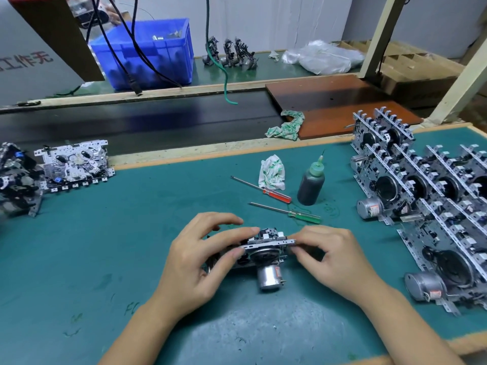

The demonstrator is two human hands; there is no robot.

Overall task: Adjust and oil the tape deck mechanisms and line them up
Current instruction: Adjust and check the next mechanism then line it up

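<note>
Green bench mat [131,246] carries mechanisms [421,196], screwdrivers [263,189], oil bottle [311,185], rag [272,172]

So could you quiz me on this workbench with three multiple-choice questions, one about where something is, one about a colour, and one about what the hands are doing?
1. Where does the oil bottle stand?
A. Inside the blue crate
B. On the green mat, beyond the two screwdrivers
C. On the brown board

2. What colours are the screwdriver handles?
A. Both black
B. Yellow and blue
C. One red, one green

3. What are the hands doing?
A. Both hold one tape deck mechanism
B. One holds a screwdriver
C. Both rest flat on the mat

Answers:
1. B: the bottle stands upright on the green mat, just past the screwdrivers.
2. C: the red-handled screwdriver and the green-handled screwdriver lie side by side.
3. A: the left hand and right hand grip the tape deck mechanism from either end.
</note>
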